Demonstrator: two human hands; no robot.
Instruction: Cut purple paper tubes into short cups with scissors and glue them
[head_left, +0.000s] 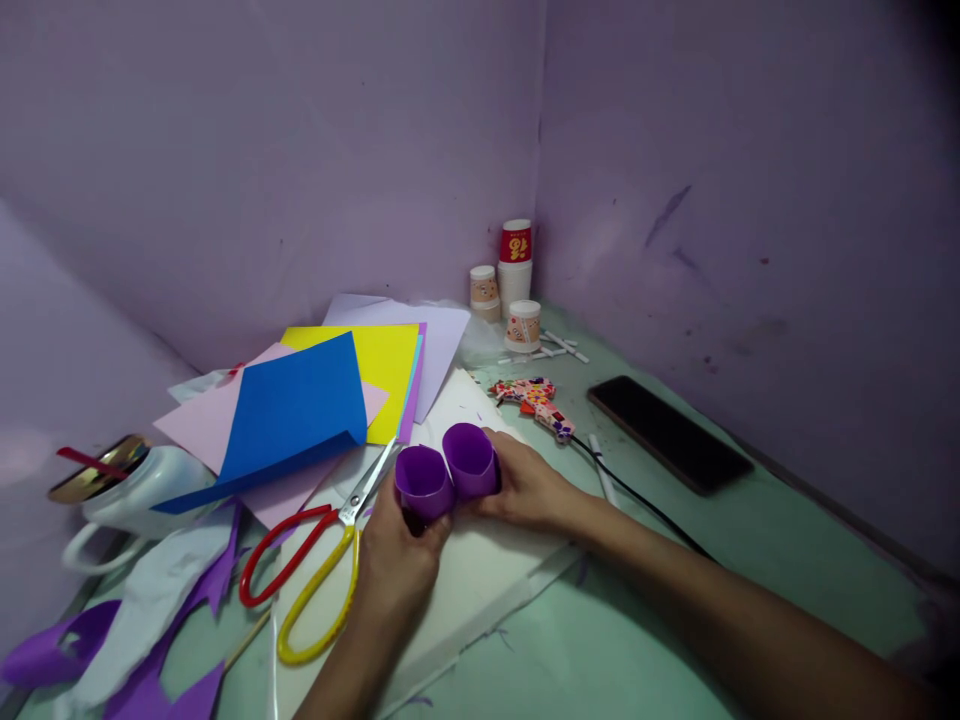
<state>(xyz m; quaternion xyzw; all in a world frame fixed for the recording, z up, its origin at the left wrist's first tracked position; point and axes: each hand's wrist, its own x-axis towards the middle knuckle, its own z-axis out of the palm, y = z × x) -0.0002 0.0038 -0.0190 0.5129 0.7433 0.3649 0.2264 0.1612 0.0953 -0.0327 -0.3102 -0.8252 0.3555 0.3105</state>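
Observation:
My left hand is wrapped round a purple paper tube, held upright with its open top facing me. A second purple paper tube is in my right hand, its fingers closed on the far side. The two tubes touch side by side above a white pad. Close to my left hand lie scissors with one red and one yellow handle, blades pointing away. The lower parts of both tubes are hidden by my hands.
Coloured paper sheets overlap at the left, beside a white mug and purple scraps. Paper cups stand in the corner. A flower-patterned glue gun, its black cord and a phone lie at the right.

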